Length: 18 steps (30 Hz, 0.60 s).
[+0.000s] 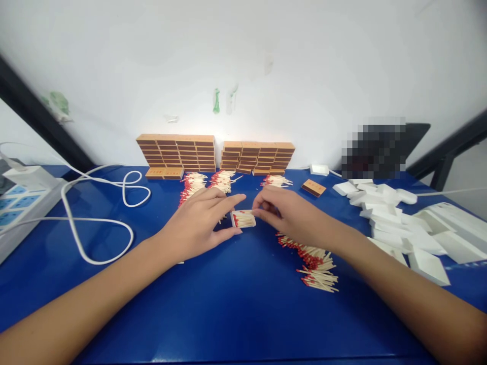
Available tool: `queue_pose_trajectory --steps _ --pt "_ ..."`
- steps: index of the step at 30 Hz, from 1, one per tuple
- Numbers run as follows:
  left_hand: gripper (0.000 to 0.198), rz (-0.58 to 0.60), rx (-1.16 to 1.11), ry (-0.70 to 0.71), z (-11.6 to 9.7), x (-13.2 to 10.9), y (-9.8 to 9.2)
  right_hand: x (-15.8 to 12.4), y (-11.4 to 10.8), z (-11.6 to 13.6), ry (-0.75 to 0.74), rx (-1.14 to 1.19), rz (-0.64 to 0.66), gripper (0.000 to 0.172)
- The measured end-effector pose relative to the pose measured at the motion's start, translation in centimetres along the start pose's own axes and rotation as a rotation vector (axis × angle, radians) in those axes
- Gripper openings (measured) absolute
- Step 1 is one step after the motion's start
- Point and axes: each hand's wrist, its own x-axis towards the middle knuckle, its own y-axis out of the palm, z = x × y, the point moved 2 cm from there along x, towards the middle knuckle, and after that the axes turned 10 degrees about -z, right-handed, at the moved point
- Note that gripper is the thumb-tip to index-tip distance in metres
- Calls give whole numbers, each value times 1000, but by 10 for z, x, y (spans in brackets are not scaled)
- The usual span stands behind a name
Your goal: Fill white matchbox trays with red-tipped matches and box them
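A small white matchbox tray (249, 225) sits on the blue table, holding red-tipped matches (244, 219). At its left is my left hand (201, 218), thumb and forefinger stretched out and spread around the tray's left end, with no grip on it visible. My right hand (283, 210) has its fingers curled and pinched at the tray's upper right corner. Whatever lies between those fingertips is too small to make out. Loose matches form piles (319, 276) below my right wrist, more heaps (192, 183) behind my left hand, and a small pile (277, 180) beyond my right hand.
Stacked matchboxes (178, 152) and a second stack (258, 154) line the wall. One single matchbox (314, 187) lies right of centre. White empty trays (395, 223) are heaped at the right, near a dark tablet-like object (403, 152). A white cable (79, 248) loops across the left.
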Motion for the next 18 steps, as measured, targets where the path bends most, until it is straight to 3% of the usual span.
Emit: queue_pose_trajectory --steps 4,12,15,18 --pt "57 -7 -2 0 0 0 1 -7 8 15 -51 -41 34 9" --pt "58 4 -20 -13 -1 1 -1 -6 8 14 -58 -50 35 8" --pt "57 9 -15 -14 -1 1 -1 -1 0 3 -58 -66 -41 10" --pt "57 -8 -13 6 0 0 1 7 -15 -24 1 -164 -159 13"
